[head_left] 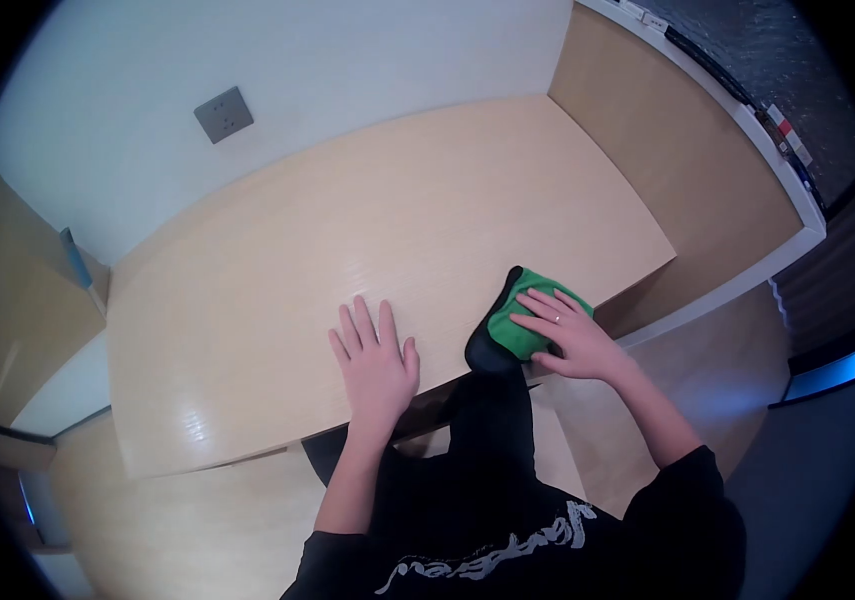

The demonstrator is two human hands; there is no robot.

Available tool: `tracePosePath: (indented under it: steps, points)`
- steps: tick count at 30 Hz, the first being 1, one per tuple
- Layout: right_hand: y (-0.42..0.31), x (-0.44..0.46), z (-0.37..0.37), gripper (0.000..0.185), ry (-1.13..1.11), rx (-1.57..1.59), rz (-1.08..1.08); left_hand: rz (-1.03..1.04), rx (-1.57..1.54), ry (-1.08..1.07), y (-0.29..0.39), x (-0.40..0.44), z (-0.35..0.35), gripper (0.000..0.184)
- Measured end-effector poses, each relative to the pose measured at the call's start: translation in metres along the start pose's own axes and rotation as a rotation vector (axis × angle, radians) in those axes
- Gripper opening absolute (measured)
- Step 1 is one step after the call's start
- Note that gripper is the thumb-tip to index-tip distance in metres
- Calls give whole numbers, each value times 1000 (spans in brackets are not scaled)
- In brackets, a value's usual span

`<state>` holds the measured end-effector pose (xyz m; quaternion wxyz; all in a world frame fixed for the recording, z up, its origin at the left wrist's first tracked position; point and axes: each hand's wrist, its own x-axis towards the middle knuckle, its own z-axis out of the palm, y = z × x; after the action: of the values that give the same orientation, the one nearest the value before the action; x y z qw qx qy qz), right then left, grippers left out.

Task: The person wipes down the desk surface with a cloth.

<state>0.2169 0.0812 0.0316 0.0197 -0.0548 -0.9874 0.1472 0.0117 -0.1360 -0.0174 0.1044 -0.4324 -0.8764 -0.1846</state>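
My left hand lies flat on the pale wood-grain desk top, near its front edge, with fingers spread and nothing in them. To the right, my right hand rests palm down on a green cloth with black edging and a dark underside or folded part. Its fingers are stretched out over the cloth, with a ring on one of them, and the thumb sits by the cloth's near edge. The cloth lies at the desk's front right edge, partly covered by the hand.
A white wall with a grey socket plate rises behind the desk. A wooden side panel with a white rim closes the right side. Cables and small items lie on that rim. Another wooden panel stands at left.
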Motion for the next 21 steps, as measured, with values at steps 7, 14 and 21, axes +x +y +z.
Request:
tracePosePath:
  steps: [7,14,21]
  points:
    - [-65,15,43,82,315,-96,735,-3,-22,-2,-2,-1,-3,57]
    - [-52,63,52,90,265,-125,814,6,-27,-44,1,1,-11,58]
    - [32,146,43,80,297,-87,498,0,-58,-86,1,4,-14,59]
